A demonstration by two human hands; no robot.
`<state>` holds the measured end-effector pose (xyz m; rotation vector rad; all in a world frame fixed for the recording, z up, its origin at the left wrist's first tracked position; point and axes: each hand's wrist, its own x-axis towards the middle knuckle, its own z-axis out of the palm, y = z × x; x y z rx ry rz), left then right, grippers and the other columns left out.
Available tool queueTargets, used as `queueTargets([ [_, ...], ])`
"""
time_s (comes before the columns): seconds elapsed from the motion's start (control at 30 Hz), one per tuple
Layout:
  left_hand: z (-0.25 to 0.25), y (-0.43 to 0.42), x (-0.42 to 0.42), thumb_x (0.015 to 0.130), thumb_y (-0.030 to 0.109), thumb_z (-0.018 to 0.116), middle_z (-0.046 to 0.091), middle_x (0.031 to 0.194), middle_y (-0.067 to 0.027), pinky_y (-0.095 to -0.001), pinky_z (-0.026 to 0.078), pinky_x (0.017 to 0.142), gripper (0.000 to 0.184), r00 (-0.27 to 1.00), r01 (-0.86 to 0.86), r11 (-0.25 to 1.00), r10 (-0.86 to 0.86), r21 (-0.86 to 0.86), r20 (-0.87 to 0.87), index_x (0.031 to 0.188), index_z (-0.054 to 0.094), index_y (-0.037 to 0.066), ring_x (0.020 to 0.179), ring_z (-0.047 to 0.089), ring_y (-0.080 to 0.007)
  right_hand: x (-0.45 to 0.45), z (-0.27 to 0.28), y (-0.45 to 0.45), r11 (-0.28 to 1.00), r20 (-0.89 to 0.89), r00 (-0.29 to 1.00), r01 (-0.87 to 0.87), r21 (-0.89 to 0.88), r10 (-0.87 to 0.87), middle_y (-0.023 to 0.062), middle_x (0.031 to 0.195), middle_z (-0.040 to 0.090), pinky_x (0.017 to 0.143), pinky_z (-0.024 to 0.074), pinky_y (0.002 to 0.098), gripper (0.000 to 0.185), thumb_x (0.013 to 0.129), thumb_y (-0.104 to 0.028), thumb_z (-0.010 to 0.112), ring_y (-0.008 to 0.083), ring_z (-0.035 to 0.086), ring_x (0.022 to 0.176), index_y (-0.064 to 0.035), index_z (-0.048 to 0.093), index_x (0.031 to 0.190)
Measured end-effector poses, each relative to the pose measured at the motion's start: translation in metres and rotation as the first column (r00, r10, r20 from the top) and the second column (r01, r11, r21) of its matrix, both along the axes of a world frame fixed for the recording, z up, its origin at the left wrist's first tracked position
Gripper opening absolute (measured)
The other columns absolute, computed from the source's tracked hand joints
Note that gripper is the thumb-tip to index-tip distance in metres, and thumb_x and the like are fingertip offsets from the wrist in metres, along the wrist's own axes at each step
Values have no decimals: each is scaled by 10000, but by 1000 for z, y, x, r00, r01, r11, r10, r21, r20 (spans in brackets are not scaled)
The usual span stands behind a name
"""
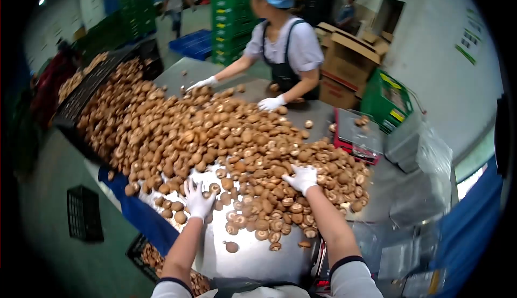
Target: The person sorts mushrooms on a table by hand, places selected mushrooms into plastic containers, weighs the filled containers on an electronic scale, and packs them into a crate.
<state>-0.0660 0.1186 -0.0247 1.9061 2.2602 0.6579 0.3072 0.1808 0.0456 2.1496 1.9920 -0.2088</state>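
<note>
A large heap of brown mushrooms [177, 131] spreads over a shiny metal table [237, 265]. My left hand [198, 201], in a white glove, is at the near edge of the heap with its fingers spread; a mushroom [215, 188] lies against its right side. Also gloved in white, my right hand [302, 179] rests on the right part of the heap, fingers apart and touching mushrooms. Neither hand grips anything that I can see. Between my arms, one loose mushroom [231, 247] lies on the bare metal.
Across the table a co-worker [285, 50] in white gloves reaches into the heap. A red scale [355, 136] stands at the right, near a green crate [386, 101] and cardboard boxes [350, 55]. A black crate [83, 214] sits on the floor at left.
</note>
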Motion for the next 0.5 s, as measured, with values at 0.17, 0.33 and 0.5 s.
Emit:
queueTargets([
  [0.17,-11,-51,62,801,463,685,430,1407,-225,-519,259,1127,683,922,278,961,-271,14,276,1331,531,60,1356,317,-427,-22,-17,-40,995,-216,976,-12,96,32,120,1199,662,956,436,443,757,804,-707,550,294,610,1123,-143,595,1307],
  [0.33,-16,-88,88,786,481,697,370,1469,-247,-533,231,1132,720,899,350,934,-356,73,254,1370,509,103,1388,287,-429,-39,-5,-77,992,-246,969,5,123,26,82,1294,610,1049,339,481,710,814,-649,582,315,537,1210,-199,544,1362],
  [0.5,-11,-118,74,807,455,695,390,1485,-184,-588,191,1134,754,852,453,891,-444,36,277,1419,442,95,1413,300,-363,-59,-31,-114,943,-225,959,-97,318,175,93,1285,615,1147,215,492,702,799,-619,620,323,464,1275,-182,565,1347],
])
